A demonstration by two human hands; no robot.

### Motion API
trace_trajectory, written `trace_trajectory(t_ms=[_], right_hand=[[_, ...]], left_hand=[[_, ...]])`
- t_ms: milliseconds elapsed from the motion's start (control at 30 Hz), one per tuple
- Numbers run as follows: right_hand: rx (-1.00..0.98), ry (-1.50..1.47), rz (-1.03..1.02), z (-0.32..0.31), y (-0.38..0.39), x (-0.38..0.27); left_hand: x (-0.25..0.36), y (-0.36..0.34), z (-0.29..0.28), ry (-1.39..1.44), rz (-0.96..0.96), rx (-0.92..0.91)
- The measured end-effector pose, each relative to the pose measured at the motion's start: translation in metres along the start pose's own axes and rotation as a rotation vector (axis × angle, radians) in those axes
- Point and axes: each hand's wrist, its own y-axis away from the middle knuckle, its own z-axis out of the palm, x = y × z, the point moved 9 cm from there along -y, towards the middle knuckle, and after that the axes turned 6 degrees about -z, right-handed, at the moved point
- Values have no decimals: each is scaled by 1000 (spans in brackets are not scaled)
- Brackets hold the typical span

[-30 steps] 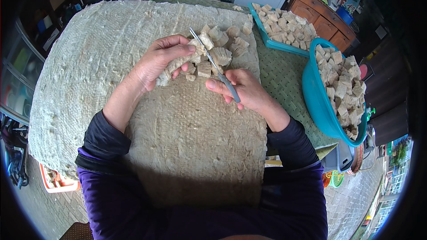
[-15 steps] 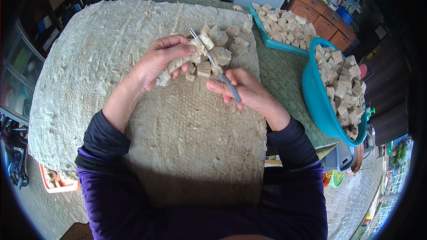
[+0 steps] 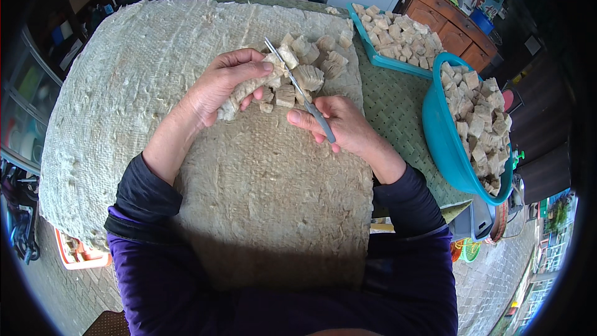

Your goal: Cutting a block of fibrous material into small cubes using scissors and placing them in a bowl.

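Observation:
My left hand (image 3: 229, 81) is closed around a strip of pale, fibrous matting (image 3: 237, 97), which points up and to the right. Grey-handled scissors (image 3: 323, 126) are gripped in my right hand (image 3: 356, 129). Their metal blades lie across the far end of the strip, close to my left fingertips. Several cut chunks (image 3: 309, 77) of the same beige, layered material lie in a loose heap just beyond the blades. Both hands are above a large, thick fibrous mat (image 3: 280, 180), light grey to tan, spread before me.
A teal tray (image 3: 385, 64) of beige cubes sits at the far right of the green woven table cover (image 3: 395, 109). Nearer on the right, a deep teal basin (image 3: 438, 146) is heaped with similar cubes. An orange crate (image 3: 87, 264) stands on the paved floor at left.
My right hand and the scissor handles have shifted very slightly left. My left hand and the strip stay in place.

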Motion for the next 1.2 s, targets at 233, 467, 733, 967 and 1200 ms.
trace_trajectory(t_ms=[233,467,733,967,1200], right_hand=[[12,38,7,0,0,-1],[-21,-32,-34,-2,2,-11],[-38,-34,-79,0,2,-14],[-7,24,-14,1,-1,-1],[-18,-14,-15,-1,1,-6]], left_hand=[[-1,0,-2,-2,6,-14],[0,-1,0,7,15,-28],[-1,1,2,3,-1,-33],[-1,1,1,4,-10,-34],[-1,-1,2,7,-1,-43]])
